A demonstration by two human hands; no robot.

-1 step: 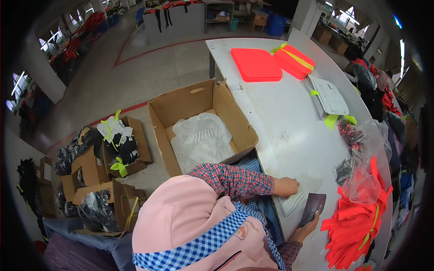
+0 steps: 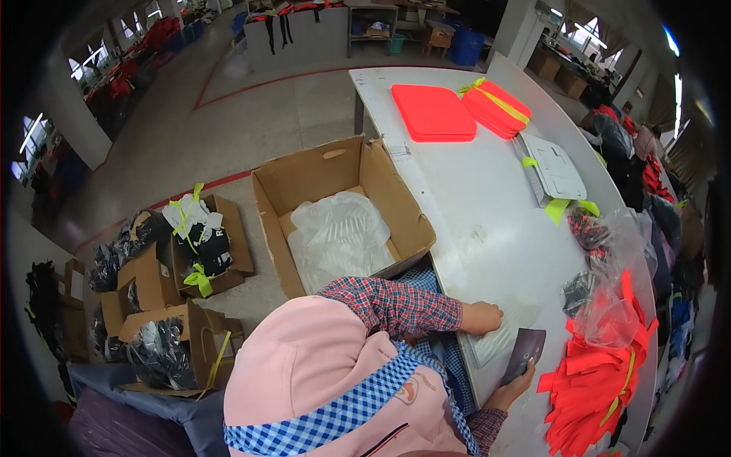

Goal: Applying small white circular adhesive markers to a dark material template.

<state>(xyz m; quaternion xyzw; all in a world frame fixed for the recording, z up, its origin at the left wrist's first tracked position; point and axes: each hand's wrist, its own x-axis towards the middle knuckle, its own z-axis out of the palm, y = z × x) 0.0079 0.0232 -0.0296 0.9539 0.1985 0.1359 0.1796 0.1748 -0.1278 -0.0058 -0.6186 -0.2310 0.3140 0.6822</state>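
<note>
On the near edge of the white table lies a stack of clear plastic bags. My left hand reaches across from the left in a plaid sleeve, its fingers curled closed on the upper part of the bags. From below comes my right hand, pinching the lower end of a dark rectangular card with small light marks. The card stands tilted just right of the bags. Beyond it to the right lies a fanned bundle of bright red-orange strips, tied with a yellow-green band.
A large open cardboard box holding clear plastic bags adjoins the table's left edge. Red-orange sheets and a tied white stack lie farther along the white table. Smaller boxes of black items stand on the floor at left.
</note>
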